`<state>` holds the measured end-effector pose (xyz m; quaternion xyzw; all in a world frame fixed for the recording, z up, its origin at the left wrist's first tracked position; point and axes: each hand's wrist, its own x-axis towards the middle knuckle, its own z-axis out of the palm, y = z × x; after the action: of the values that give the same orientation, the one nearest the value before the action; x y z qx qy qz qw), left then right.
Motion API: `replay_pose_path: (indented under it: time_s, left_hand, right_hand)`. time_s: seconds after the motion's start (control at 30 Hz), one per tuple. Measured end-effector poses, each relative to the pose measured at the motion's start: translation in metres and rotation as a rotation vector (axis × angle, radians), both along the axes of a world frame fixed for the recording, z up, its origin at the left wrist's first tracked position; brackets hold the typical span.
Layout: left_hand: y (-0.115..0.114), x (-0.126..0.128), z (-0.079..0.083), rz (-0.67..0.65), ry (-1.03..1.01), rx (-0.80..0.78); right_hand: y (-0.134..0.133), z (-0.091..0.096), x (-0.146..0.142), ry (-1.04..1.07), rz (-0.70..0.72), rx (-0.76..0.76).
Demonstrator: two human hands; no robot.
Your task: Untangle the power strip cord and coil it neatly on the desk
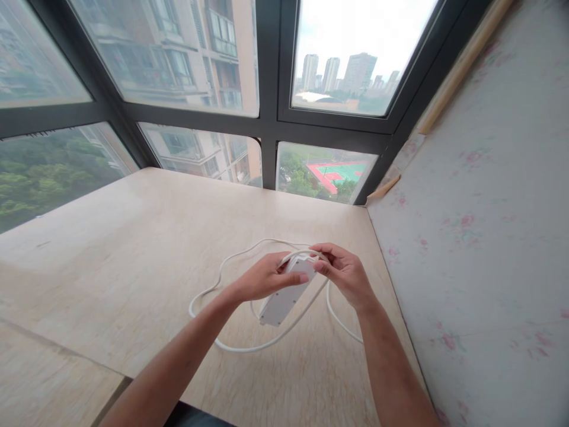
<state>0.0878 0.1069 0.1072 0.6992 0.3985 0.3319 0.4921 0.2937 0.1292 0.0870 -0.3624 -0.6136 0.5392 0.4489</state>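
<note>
A white power strip [280, 303] is held a little above a beige marble sill [133, 249], slanting down to the left. My left hand [262, 277] is wrapped round its upper end. My right hand [340, 273] pinches the white cable [249, 347] where it leaves the strip's top end. The cable trails in loose loops on the sill around and under both hands.
Dark-framed bay windows [269, 127] close the sill's far and left sides. A wall with pale floral paper [480, 249] rises along the right edge. A seam in the stone [57, 350] runs across the near left.
</note>
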Motion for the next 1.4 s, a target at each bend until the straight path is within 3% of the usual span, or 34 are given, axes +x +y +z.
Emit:
replay_pose_path:
  time_s: [0.1,0.27,0.4,0.53,0.63,0.73,1.0,1.13,1.4]
  left_hand:
    - [-0.004,0.005,-0.008,0.096,-0.197,-0.139]
    - [-0.004,0.023,-0.018,0.448,-0.599,-0.243]
    - [0.003,0.038,-0.015,0.707,-0.955,-0.225]
    - [0.009,0.044,-0.011,0.889,-1.121,-0.196]
    - [0.012,0.042,-0.012,0.939,-1.194,-0.245]
    - [0.014,0.036,-0.012,0.982,-1.225,-0.304]
    - [0.007,0.025,-0.006,0.928,-1.220,-0.574]
    - [0.003,0.029,-0.010,0.913,-1.229,-0.622]
    - [0.007,0.023,-0.015,0.961,-1.268,-0.662]
  right_hand:
    - [0.000,0.003,-0.001,0.109,-0.075,-0.096]
    - [-0.004,0.007,-0.013,0.293,-0.133,-0.156]
    - [-0.006,0.004,-0.021,0.257,-0.154,-0.143]
    - [-0.004,-0.001,-0.018,0.153,-0.185,-0.070]
    - [-0.001,-0.006,-0.013,0.034,-0.196,0.005]
    - [0.002,-0.008,-0.008,0.004,-0.116,-0.009]
    - [0.001,0.000,-0.008,0.218,-0.145,-0.115]
    - [-0.005,0.000,-0.020,0.317,-0.135,-0.215]
    - [-0.009,-0.002,-0.025,0.266,-0.059,-0.209]
